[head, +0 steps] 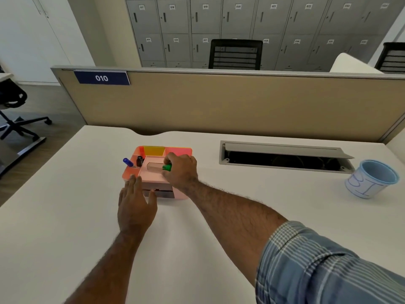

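One green marker in right hand, cap pointing left.

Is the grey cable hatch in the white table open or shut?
Open: the grey cable hatch has its flap lifted back, and the dark cavity beneath shows.

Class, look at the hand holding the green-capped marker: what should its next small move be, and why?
Probably settle the green-capped marker into the middle tray of the pink desk organizer and let go. The right hand pinches it over that tray, the left hand rests flat against the organizer's front, and a blue marker sits in a side slot.
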